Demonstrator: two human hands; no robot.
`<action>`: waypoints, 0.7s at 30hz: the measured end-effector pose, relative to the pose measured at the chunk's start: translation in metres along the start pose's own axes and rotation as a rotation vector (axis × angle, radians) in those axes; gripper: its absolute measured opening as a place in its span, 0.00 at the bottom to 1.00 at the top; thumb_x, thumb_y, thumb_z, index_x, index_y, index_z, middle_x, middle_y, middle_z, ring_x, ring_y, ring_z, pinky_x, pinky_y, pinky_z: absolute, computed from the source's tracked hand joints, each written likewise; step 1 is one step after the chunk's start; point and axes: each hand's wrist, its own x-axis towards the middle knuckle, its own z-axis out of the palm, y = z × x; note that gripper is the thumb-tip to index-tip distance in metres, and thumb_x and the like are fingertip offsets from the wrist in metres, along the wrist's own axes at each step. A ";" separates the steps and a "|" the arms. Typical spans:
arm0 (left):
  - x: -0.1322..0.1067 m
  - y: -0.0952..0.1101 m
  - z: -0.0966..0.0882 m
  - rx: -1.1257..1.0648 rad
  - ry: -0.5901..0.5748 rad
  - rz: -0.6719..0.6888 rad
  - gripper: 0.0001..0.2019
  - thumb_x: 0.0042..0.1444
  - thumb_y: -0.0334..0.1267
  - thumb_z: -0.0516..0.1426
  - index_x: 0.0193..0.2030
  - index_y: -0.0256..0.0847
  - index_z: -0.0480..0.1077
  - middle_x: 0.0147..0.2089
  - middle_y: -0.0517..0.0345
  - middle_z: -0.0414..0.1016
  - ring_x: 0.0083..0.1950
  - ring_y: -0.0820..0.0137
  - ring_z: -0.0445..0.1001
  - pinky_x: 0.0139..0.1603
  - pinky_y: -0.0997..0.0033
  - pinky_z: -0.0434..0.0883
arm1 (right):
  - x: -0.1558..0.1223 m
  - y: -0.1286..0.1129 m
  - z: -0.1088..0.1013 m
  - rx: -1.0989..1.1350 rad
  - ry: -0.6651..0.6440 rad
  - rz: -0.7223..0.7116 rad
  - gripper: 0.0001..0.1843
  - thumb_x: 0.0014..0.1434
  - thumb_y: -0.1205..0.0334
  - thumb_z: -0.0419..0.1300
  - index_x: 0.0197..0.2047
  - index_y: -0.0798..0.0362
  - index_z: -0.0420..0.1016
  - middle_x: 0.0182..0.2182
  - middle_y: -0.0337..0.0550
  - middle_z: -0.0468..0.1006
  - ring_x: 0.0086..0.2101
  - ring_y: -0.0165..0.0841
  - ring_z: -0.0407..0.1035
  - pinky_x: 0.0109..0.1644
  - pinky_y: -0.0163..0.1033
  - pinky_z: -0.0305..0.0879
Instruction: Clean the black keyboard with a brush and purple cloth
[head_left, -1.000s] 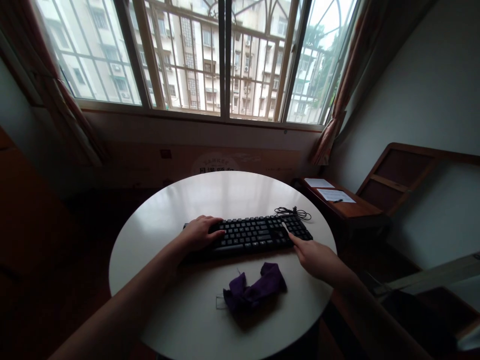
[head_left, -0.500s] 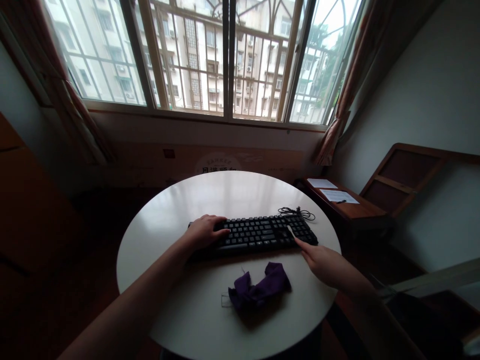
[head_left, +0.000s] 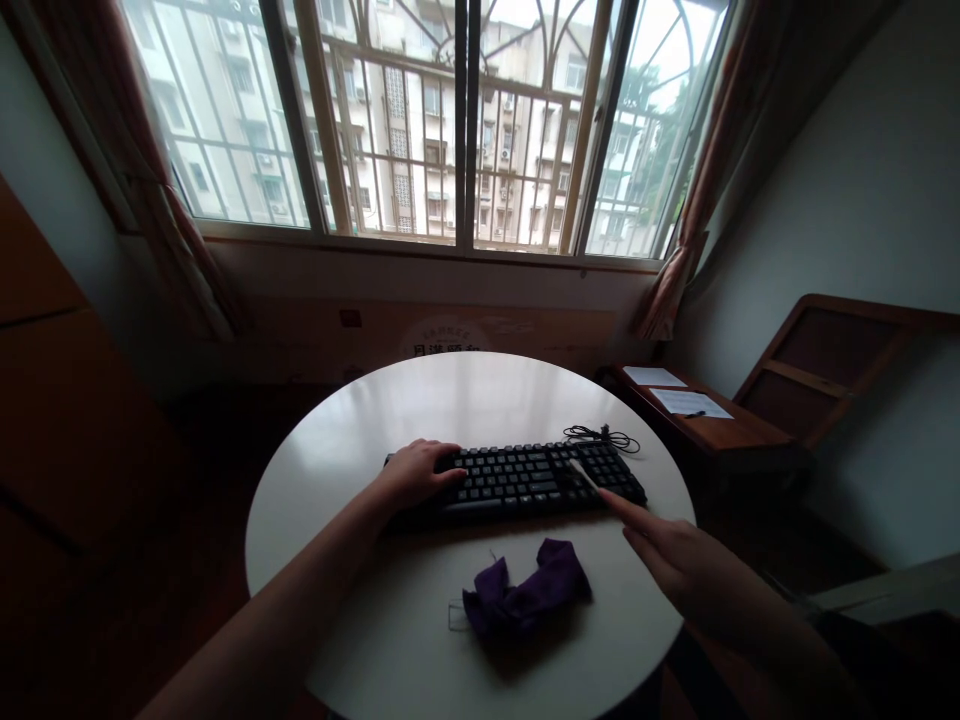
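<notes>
A black computer keyboard lies across the middle of the white round table. Its left end is under my left hand, which grips it with the thumb over the keys and the fingers along the far edge. In my right hand is a slim, pale toothbrush, pinched with the index finger along its handle. The brush head is over the keys left of the number pad; whether it touches them I cannot tell. A crumpled purple cloth lies on the table in front of the keyboard.
The keyboard's coiled cable rests behind its right end on the table. A clear, thin-edged piece pokes out beside the cloth. Papers and a pen sit on a wooden bench at the right, below the window.
My right hand and the toothbrush have shifted slightly, with more of the brush showing. My left hand stays on the keyboard. The whole view has moved a little.
</notes>
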 end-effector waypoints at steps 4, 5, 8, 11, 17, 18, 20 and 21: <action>-0.001 0.001 -0.002 0.000 -0.012 -0.012 0.27 0.55 0.59 0.52 0.58 0.50 0.70 0.57 0.56 0.73 0.58 0.57 0.68 0.54 0.61 0.66 | 0.049 -0.009 0.015 -0.139 0.017 0.020 0.28 0.66 0.57 0.43 0.68 0.48 0.55 0.51 0.50 0.77 0.49 0.42 0.72 0.51 0.42 0.63; -0.002 0.002 -0.002 -0.004 -0.016 -0.013 0.27 0.55 0.59 0.52 0.58 0.50 0.70 0.57 0.56 0.73 0.58 0.57 0.68 0.54 0.61 0.67 | 0.061 -0.012 0.018 -0.185 0.021 0.033 0.28 0.66 0.58 0.43 0.68 0.48 0.56 0.51 0.51 0.77 0.49 0.43 0.72 0.50 0.43 0.63; -0.002 0.002 -0.003 -0.023 -0.020 -0.014 0.27 0.55 0.59 0.52 0.57 0.50 0.70 0.57 0.56 0.73 0.58 0.57 0.68 0.54 0.62 0.67 | 0.089 -0.018 0.026 -0.283 0.009 0.058 0.27 0.67 0.59 0.42 0.67 0.50 0.58 0.51 0.53 0.76 0.48 0.44 0.72 0.50 0.44 0.62; -0.002 0.002 -0.002 -0.035 -0.019 -0.008 0.27 0.55 0.59 0.53 0.57 0.51 0.70 0.56 0.56 0.74 0.58 0.57 0.68 0.54 0.61 0.67 | 0.108 -0.021 0.030 -0.318 -0.025 0.068 0.27 0.66 0.61 0.43 0.66 0.53 0.60 0.52 0.55 0.75 0.50 0.45 0.70 0.51 0.44 0.62; -0.002 0.002 -0.001 -0.044 -0.020 -0.020 0.27 0.55 0.59 0.53 0.58 0.51 0.70 0.57 0.56 0.73 0.58 0.56 0.68 0.55 0.61 0.66 | 0.115 -0.016 0.030 -0.285 -0.080 0.057 0.27 0.66 0.60 0.44 0.66 0.57 0.60 0.54 0.56 0.74 0.53 0.43 0.68 0.55 0.42 0.60; -0.002 0.003 -0.001 -0.046 -0.020 -0.018 0.27 0.55 0.59 0.53 0.57 0.51 0.70 0.56 0.56 0.73 0.58 0.56 0.68 0.54 0.62 0.66 | 0.112 -0.014 0.029 -0.282 -0.086 0.048 0.27 0.66 0.60 0.44 0.66 0.57 0.60 0.54 0.57 0.74 0.53 0.43 0.68 0.56 0.42 0.60; -0.002 0.003 -0.001 -0.053 -0.021 -0.004 0.26 0.54 0.60 0.53 0.56 0.52 0.71 0.56 0.56 0.74 0.57 0.57 0.68 0.53 0.62 0.67 | 0.105 -0.011 0.027 -0.267 -0.106 0.023 0.27 0.66 0.60 0.43 0.66 0.58 0.60 0.53 0.57 0.74 0.53 0.43 0.68 0.56 0.43 0.60; -0.002 0.004 -0.001 -0.056 -0.025 0.006 0.26 0.54 0.60 0.54 0.56 0.52 0.71 0.55 0.57 0.74 0.57 0.57 0.68 0.53 0.63 0.67 | 0.101 -0.010 0.026 -0.258 -0.117 0.016 0.27 0.66 0.60 0.43 0.66 0.57 0.60 0.53 0.57 0.74 0.53 0.43 0.69 0.55 0.42 0.60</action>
